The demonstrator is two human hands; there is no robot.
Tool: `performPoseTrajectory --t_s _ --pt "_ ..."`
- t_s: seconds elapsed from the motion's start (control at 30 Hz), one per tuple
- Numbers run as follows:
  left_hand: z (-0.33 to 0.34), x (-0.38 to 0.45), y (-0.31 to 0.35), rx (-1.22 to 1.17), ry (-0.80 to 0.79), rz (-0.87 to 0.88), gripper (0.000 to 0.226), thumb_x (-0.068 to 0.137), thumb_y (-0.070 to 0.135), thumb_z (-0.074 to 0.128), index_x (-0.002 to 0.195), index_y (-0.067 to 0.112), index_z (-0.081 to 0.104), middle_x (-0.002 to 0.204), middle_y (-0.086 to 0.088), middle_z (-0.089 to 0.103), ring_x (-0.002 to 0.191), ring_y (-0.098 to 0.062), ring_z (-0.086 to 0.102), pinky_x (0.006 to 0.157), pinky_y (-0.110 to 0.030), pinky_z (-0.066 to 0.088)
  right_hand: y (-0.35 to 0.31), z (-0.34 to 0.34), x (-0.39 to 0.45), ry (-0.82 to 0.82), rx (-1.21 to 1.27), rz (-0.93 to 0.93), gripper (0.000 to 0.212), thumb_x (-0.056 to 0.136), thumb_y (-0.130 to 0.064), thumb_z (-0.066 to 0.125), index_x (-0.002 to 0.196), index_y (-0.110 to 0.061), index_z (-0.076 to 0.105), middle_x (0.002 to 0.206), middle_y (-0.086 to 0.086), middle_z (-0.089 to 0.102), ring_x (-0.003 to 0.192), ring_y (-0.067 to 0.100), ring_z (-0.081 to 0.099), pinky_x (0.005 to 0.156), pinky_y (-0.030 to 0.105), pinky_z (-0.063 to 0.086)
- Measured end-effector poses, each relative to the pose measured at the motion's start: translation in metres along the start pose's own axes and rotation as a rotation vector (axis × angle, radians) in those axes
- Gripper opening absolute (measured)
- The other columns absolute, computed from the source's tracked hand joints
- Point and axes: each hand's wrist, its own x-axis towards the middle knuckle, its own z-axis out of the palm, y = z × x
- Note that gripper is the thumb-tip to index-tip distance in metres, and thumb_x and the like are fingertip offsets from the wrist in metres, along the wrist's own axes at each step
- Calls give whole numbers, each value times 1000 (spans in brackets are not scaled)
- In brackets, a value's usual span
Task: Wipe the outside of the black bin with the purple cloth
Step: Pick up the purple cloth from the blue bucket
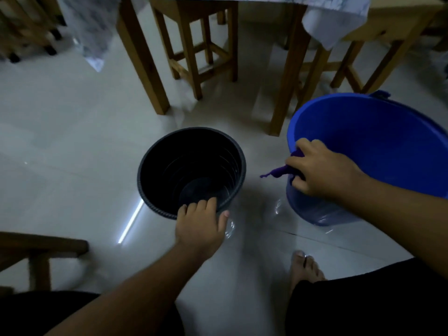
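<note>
The black bin stands upright on the pale tiled floor, its round mouth facing me and its inside dark. My left hand grips the bin's near rim, fingers curled over the edge. To the right, my right hand is closed on the bunched purple cloth at the left rim of a blue bucket. A tail of the cloth sticks out to the left of my fist. Most of the cloth is hidden under my fingers.
Wooden table legs and a wooden stool stand just behind the bin. Another stool is behind the bucket. A wooden chair part is at lower left. My bare foot rests on the wet, shiny floor.
</note>
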Motion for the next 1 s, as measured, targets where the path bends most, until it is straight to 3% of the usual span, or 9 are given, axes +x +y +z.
performPoseTrajectory --t_s 0.2,0.37,0.43,0.53,0.73,0.87,1.0 --pt "2 -15 -31 83 11 2 46 95 55 28 106 21 57 101 -1 67 98 -27 60 108 -50 33 2 -8 -5 21 20 2 32 93 -45 54 121 -30 53 109 -2 36 94 16 44 52 22 30" --pt "6 -13 -29 63 48 24 43 95 54 32 110 21 56 103 0 66 99 -25 60 106 -49 35 -5 -9 1 33 31 -29 34 92 -46 52 121 -29 53 105 -4 32 93 14 44 60 27 43" --pt "7 -8 -24 60 38 52 39 97 51 30 109 22 54 103 0 65 96 -25 58 95 -43 39 -7 -9 3 63 37 -35 33 92 -46 52 120 -29 54 103 -5 30 91 14 44 57 26 40" --pt "6 0 -21 47 -11 67 30 101 45 31 103 22 50 102 1 62 95 -24 53 80 -39 33 -12 -12 4 125 70 -43 31 90 -45 52 115 -27 58 102 -3 35 88 15 45 53 26 37" --pt "-18 31 -20 15 8 97 25 101 42 36 99 22 50 104 0 64 100 -26 56 80 -41 33 -25 -20 6 234 196 -75 37 87 -46 48 116 -26 60 107 -2 43 88 15 48 56 36 52" --pt "-52 59 -23 -55 70 88 19 101 36 40 93 20 47 98 -5 65 94 -33 60 76 -41 36 -36 -21 8 281 275 -95 36 87 -46 53 116 -27 60 109 -3 46 87 14 49 58 36 53" --pt "-79 76 -32 -250 74 16 24 100 33 43 84 15 45 77 -4 57 77 -35 58 67 -40 43 -49 -21 8 345 359 -127 30 88 -41 59 115 -27 62 107 -5 47 84 11 47 57 26 43"
